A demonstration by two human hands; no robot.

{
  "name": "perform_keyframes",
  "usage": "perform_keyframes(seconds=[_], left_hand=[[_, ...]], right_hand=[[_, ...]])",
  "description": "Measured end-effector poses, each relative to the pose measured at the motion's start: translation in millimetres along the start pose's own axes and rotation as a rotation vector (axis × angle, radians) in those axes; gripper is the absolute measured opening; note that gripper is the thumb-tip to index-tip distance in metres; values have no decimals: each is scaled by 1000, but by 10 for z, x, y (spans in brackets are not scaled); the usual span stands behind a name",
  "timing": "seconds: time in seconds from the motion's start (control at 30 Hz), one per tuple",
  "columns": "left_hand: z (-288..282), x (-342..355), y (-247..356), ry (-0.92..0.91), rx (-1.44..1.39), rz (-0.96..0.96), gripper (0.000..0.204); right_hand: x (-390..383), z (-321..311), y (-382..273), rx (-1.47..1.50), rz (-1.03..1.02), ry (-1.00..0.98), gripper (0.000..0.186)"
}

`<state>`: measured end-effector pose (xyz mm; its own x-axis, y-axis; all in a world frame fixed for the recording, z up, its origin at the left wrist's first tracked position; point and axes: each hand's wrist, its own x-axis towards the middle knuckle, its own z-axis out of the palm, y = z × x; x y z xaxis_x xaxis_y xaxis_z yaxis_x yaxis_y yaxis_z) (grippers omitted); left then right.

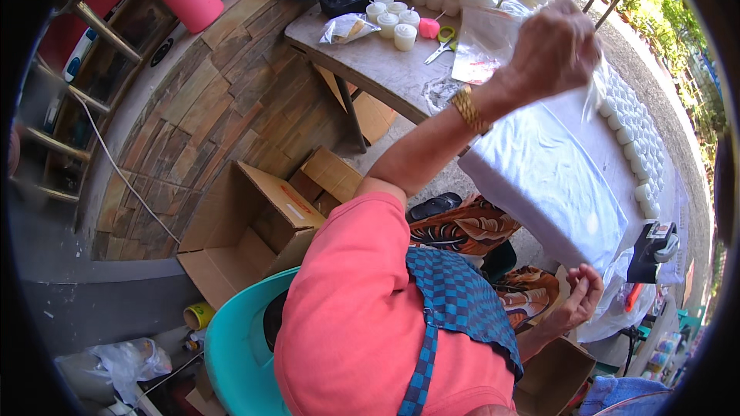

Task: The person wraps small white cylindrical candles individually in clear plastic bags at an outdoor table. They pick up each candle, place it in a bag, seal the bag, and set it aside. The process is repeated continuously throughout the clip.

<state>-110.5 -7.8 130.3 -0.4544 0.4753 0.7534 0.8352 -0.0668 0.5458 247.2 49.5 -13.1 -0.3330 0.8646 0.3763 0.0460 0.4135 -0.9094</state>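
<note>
A seated person in a pink shirt works at a grey table (385, 69). The left hand (555, 50), raised with a gold watch (466, 108) at the wrist, is closed around the top of a clear plastic bag (493, 38) held above the tabletop. The right hand (580, 296) sits low near the lap, fingers curled — whether it pinches anything cannot be told. Small white lidded cups (397, 23) cluster at the table's far end beside yellow-handled scissors (443, 42); more white cups (636, 135) line the right edge. An open cardboard box (247, 223) lies on the floor.
</note>
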Motion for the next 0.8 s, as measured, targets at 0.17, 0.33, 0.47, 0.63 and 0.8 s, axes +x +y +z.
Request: perform_keyframes(seconds=[0.17,0.33,0.47,0.63,0.8], left_hand=[[749,-910,394,138,-60,518,22],[888,-1216,318,132,27,343,30],[794,-1307,276,48,26,316,43],[704,-1526,50,-144,315,462,38],[664,-1456,90,-165,212,490,30]], right_hand=[[466,631,-299,736,147,-434,59],[849,793,-247,599,52,-259,35],[1109,883,-273,575,151,-303,37],[1410,929,-198,626,299,-329,41],[1478,922,-210,554,290,-267,35]])
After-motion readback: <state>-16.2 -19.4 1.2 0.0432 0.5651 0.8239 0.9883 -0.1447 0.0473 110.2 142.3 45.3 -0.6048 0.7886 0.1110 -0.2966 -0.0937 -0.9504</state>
